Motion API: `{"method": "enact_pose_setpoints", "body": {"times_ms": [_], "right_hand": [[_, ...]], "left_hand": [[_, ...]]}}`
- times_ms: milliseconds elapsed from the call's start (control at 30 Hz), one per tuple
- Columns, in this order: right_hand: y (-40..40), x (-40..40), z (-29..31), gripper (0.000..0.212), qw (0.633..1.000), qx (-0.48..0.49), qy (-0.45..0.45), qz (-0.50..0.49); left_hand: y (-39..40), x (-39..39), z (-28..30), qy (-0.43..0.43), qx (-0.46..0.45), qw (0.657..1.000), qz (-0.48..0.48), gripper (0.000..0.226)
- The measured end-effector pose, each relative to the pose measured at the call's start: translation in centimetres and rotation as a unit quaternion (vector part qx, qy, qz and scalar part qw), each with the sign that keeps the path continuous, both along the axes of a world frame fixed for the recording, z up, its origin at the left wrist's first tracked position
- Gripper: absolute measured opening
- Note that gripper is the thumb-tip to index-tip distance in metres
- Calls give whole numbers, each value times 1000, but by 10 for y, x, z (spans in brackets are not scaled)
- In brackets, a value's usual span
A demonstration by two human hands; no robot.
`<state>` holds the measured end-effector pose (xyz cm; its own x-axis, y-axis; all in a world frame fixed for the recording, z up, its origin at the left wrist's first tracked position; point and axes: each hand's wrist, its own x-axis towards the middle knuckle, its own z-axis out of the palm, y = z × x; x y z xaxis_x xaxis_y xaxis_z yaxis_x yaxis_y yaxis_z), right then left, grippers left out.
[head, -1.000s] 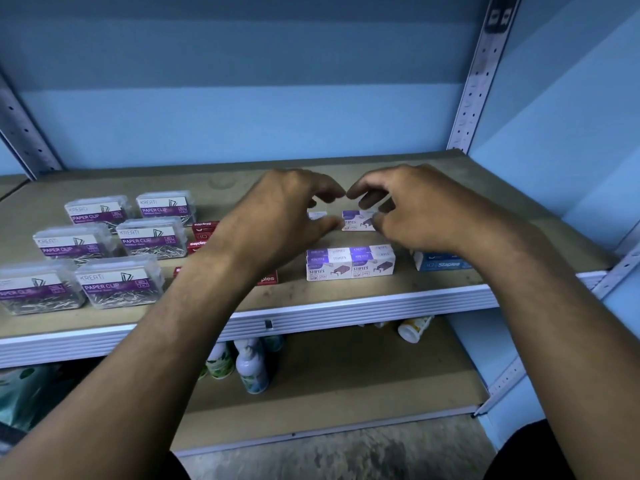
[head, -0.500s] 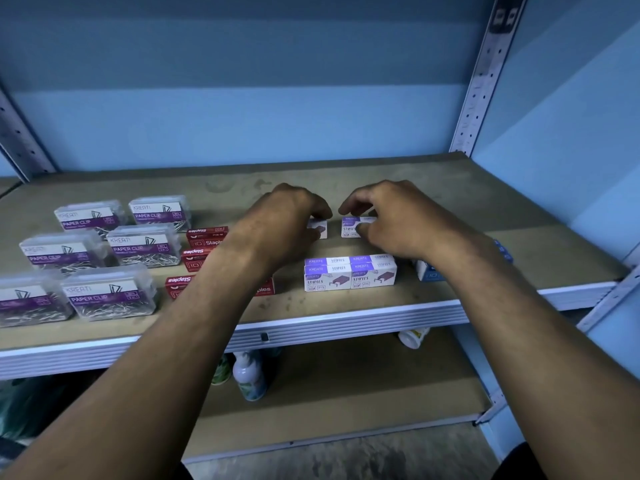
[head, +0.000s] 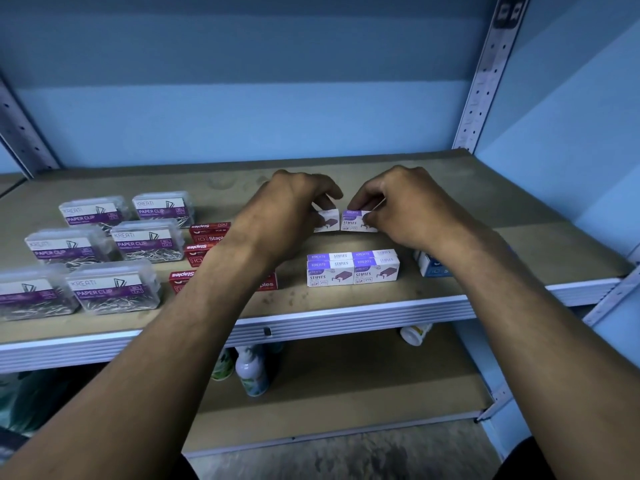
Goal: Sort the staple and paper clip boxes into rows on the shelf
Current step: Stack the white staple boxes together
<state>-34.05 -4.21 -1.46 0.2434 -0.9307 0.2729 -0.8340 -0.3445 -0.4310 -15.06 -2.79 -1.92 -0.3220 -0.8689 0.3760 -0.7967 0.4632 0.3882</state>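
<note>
The left hand curls over a white-and-purple staple box, fingers pinching its top edge, while the right hand pinches a matching second staple box just beside it; the two boxes stand on the shelf board with a narrow gap between them, well back from the front lip. How much of the left box the palm covers is hard to say, since the hand hides most of it. In front of them, nearer the edge, sits a finished block of purple staple boxes packed tight together. To the left, partly behind the left forearm, lie red staple boxes, and beyond those the clear paper clip boxes stand in two columns. A blue staple box peeks out under the right wrist. The step in hand looks like starting a second purple row behind the first. The next move calls for sliding the two boxes together until their sides touch and squaring them with the block in front, then letting go without nudging them askew
</note>
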Motion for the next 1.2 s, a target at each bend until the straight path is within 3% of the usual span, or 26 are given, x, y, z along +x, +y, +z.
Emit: {"method": "enact_pose_setpoints", "body": {"times_ms": [600, 1200], "right_hand": [[42, -7, 22, 32, 999, 19, 25, 29], [43, -7, 16, 37, 994, 79, 60, 48]], "left_hand": [[36, -5, 11, -3, -10, 999, -49, 40], [37, -3, 6, -21, 55, 996, -64, 33]]}}
